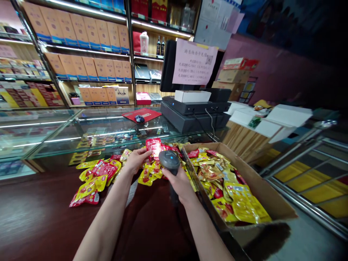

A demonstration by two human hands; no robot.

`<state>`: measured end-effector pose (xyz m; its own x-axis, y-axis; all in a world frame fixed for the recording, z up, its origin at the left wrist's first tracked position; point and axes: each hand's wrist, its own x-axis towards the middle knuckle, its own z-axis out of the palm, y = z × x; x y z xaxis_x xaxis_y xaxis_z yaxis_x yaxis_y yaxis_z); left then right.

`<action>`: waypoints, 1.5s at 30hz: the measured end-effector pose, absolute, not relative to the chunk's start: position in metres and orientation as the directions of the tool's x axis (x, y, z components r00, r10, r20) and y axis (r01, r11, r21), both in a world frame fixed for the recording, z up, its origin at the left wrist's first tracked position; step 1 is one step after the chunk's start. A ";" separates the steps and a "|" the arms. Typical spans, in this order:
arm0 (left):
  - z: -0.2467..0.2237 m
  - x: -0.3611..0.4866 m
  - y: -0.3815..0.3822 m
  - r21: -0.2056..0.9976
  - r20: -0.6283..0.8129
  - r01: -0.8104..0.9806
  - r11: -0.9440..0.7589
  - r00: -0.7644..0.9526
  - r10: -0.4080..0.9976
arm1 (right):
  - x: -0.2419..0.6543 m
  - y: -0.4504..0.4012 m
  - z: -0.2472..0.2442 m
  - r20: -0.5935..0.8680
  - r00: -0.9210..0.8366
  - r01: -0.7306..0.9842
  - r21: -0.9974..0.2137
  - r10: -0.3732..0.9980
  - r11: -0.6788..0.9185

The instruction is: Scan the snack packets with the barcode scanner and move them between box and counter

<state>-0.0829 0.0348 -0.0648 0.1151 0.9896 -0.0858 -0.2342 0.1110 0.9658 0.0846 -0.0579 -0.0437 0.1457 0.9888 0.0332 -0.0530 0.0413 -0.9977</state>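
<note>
My left hand [137,160] holds up a red foil snack packet [153,148] by its lower edge. My right hand [178,184] grips a grey handheld barcode scanner [169,161], its head pointed at that packet from very close, and a bright patch of light shows on the foil. A heap of loose yellow and red snack packets [100,174] lies on the dark wood counter [49,214] under and left of my hands. To the right stands an open cardboard box [265,190] filled with similar packets [231,192].
Behind the counter is a glass display case [67,134], with a red mouse mat [141,115] and computer mouse on it. A black till [190,112] and a monitor with a pink notice stand beyond. Shelves of boxed goods fill the back wall; metal railings run along the right.
</note>
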 end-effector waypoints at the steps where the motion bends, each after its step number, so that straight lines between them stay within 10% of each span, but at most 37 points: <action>1: -0.063 -0.082 0.033 0.966 -0.089 -0.230 0.118 0.132 0.987 | 0.086 -0.055 -0.038 0.010 0.157 -0.113 -0.993 0.988 0.028; 7: -0.054 -0.071 0.024 0.956 -0.114 -0.245 0.162 0.199 0.973 | 0.090 -0.037 -0.017 -0.277 0.112 -0.464 -0.864 0.954 -0.197; 14: -0.028 -0.045 0.010 0.805 -0.114 -0.467 0.367 0.484 0.867 | 0.115 -0.036 0.001 -0.237 0.153 -0.402 -0.902 0.959 -0.159; 28: 0.021 0.108 0.014 0.842 -0.118 -0.283 0.460 0.735 0.668 | 0.243 -0.070 0.039 -0.156 0.416 -0.462 -0.885 0.896 0.060; 45: 0.015 0.020 0.019 0.867 -0.250 -0.277 0.414 0.478 0.842 | 0.209 -0.068 0.038 -0.092 0.468 -0.418 -0.899 0.879 0.128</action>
<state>0.0201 0.0188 0.0153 0.4781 0.8421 -0.2495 -0.2774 0.4143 0.8668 0.2087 -0.0677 0.0378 0.4681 0.8789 -0.0921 -0.4179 0.1283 -0.8994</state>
